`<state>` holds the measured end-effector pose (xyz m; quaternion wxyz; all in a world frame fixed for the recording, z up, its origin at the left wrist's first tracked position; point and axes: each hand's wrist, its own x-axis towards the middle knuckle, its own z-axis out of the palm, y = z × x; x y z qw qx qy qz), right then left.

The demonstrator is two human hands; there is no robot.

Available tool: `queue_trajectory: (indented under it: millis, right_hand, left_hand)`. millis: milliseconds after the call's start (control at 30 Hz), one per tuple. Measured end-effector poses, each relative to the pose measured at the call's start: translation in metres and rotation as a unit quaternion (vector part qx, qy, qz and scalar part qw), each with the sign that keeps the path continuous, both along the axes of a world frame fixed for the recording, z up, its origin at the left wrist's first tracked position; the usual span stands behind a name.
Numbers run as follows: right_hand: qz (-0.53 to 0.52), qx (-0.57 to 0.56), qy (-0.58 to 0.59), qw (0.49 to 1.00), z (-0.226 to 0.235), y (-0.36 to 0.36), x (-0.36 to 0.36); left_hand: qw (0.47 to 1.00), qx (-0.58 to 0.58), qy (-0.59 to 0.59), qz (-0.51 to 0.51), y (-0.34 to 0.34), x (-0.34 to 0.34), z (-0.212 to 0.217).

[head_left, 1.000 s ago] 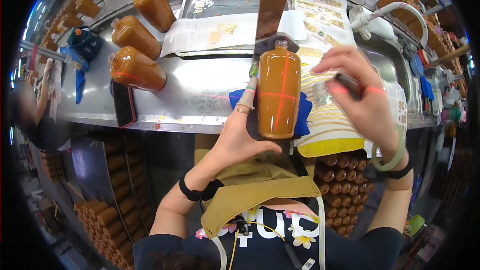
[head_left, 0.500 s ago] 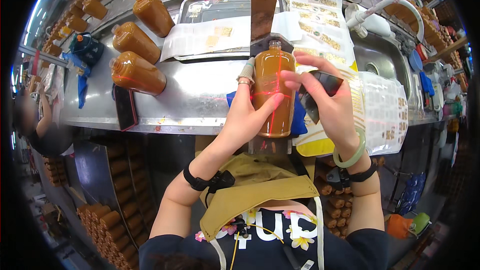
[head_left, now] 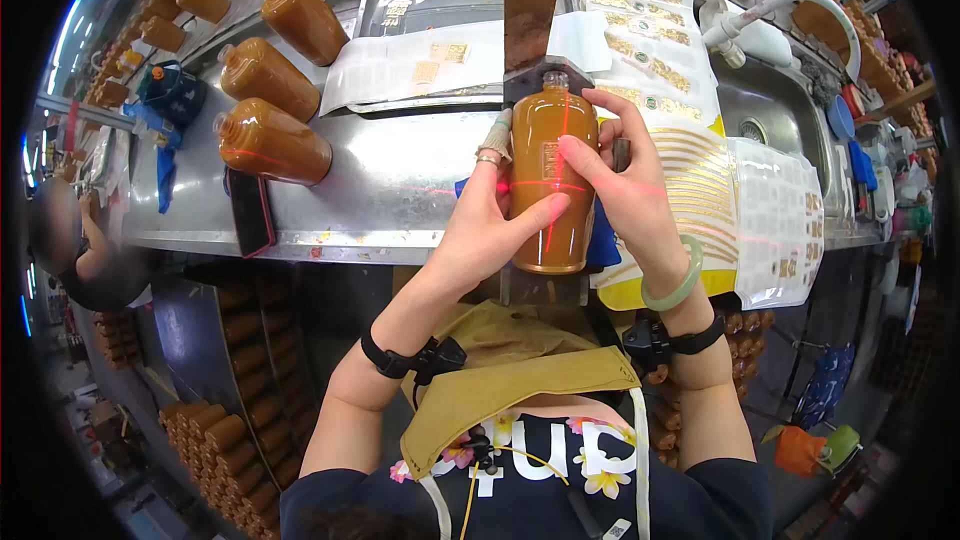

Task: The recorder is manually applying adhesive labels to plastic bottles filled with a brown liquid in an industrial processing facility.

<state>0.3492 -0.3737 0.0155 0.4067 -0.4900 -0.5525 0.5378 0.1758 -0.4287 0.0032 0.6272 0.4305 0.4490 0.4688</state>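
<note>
A glossy brown glass bottle [head_left: 545, 245] with a clear neck stands in front of me, crossed by red laser lines. A small gold decal [head_left: 551, 160] lies on its front face. My left hand [head_left: 488, 210] is wrapped around the bottle's left side, thumb on the lower front. On the right side, my right hand [head_left: 630, 175] grips the bottle, with the thumb at the decal's edge and a finger by the shoulder. Tucked in that hand is a dark flat piece [head_left: 622, 154], seen only in part. A blue cloth [head_left: 604, 240] shows behind the bottle.
Three brown bottles [head_left: 270, 140] lean at the left beside a phone [head_left: 250, 215]. White decal sheets [head_left: 420, 65] lie across a tray; more gold-printed sheets [head_left: 780, 210] cover the right. A wooden post [head_left: 530, 0] rises behind the bottle. A sink [head_left: 770, 105] with a faucet is far right.
My right hand has closed in on the bottle, its thumb now pressing the front near the decal. The dark piece has turned mostly out of sight. The left hand keeps its hold.
</note>
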Motion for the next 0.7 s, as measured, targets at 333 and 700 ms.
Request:
queue_trajectory:
  millis: [333,700]
  right_hand:
    - [-0.007,0.004,-0.013,1.0,-0.0018,0.0036,0.0007]
    - [-0.013,-0.014,0.011,1.0,0.0012,0.0059,0.004]
  left_hand:
    - [1.0,0.027,0.006,-0.004,-0.0001,0.0001,-0.0047]
    - [0.999,0.049,0.008,0.019,-0.0014,0.0039,-0.0071]
